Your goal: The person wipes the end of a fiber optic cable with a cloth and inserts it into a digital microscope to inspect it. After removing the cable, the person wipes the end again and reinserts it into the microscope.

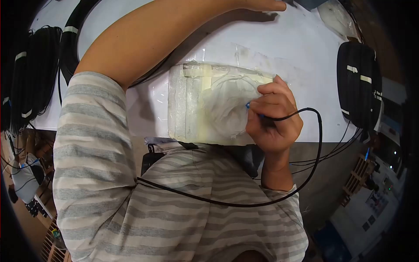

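Observation:
My right hand (275, 118) is closed in a pinch on the end of a black cable (320, 135), which has a small blue tip (248, 105) poking out between the fingers. It is over a pad wrapped in clear plastic and tape (185, 105), beside a crumpled whitish round patch (229, 105) in its middle. From the hand the cable loops down across my striped shirt to the left sleeve. My left hand (264, 5) reaches to the far side of the table, largely cut off by the top edge; one visible digit is stretched out, and nothing shows in it.
Bundles of black cable with pale ties lie at the left (32, 78) and right (360, 85) of the white table (312, 65). A clear plastic bag (336, 18) sits at the far right corner. Loose cables hang off the right edge. Wooden racks (358, 174) stand beyond.

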Demonstrator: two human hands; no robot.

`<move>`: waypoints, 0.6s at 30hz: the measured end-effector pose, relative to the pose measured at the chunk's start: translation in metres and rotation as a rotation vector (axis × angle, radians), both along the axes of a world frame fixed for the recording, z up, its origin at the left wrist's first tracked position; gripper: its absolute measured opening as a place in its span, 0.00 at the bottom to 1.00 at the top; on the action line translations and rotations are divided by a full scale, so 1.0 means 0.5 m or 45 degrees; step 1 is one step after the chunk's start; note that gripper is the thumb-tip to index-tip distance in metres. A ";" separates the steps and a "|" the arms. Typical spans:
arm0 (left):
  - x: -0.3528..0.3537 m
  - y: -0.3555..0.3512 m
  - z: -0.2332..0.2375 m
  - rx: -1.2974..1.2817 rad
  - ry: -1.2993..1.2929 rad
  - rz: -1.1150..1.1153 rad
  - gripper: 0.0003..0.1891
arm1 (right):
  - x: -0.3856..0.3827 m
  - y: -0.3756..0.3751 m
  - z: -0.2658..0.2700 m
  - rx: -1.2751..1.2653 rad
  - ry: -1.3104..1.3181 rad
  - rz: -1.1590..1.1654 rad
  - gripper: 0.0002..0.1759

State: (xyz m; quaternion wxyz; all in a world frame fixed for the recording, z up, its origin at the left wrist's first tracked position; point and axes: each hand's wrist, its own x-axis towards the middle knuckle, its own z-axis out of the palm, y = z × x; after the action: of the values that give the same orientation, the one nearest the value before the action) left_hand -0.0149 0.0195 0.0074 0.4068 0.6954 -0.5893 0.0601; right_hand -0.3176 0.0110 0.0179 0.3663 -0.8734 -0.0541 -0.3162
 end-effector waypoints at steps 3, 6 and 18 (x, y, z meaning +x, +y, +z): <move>0.007 -0.001 -0.005 -0.027 -0.029 0.002 0.53 | -0.005 -0.002 0.000 -0.012 0.003 0.013 0.12; 0.003 0.000 -0.001 -0.014 -0.024 0.002 0.53 | 0.000 0.000 -0.001 -0.014 0.004 0.005 0.12; 0.005 -0.001 -0.008 -0.057 -0.053 0.011 0.52 | -0.008 -0.008 -0.005 0.005 -0.004 0.025 0.11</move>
State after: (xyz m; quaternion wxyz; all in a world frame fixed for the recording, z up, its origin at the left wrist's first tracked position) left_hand -0.0123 0.0190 0.0034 0.4097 0.6872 -0.5932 0.0897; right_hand -0.3216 0.0071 0.0155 0.3711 -0.8716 -0.0626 -0.3141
